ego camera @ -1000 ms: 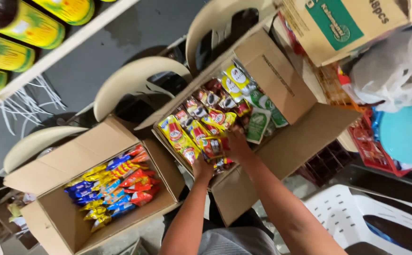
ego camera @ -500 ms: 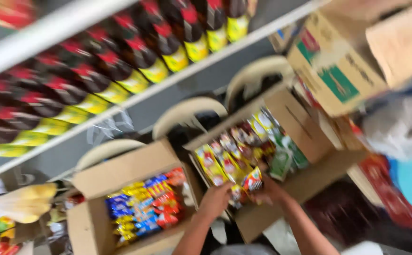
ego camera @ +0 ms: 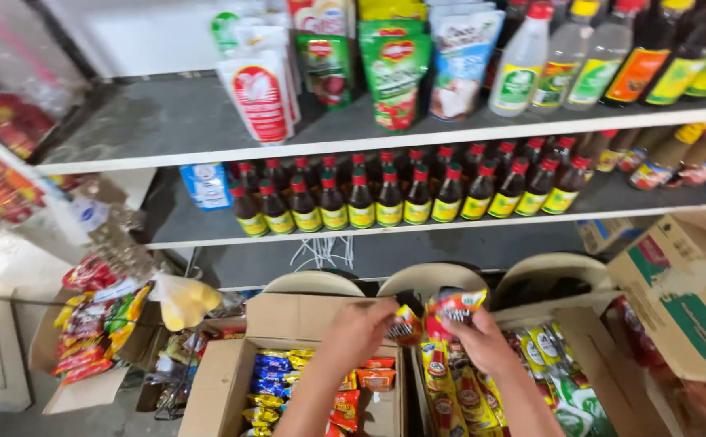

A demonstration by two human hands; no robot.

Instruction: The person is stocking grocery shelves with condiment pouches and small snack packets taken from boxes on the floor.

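Both hands [ego camera: 418,328] raised, apparently pinching red sachets [ego camera: 450,311].

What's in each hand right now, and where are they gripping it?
Right hand grips a red sachet by its lower part; left hand pinches another sachet at its left edge.

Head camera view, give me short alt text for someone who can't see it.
Two hands, left hand and right hand, each hold a small red sachet above open cardboard boxes of packets, facing shelves of dark sauce bottles.

Grey shelf [ego camera: 207,133] with pouches [ego camera: 393,73], dark bottles [ego camera: 418,198].
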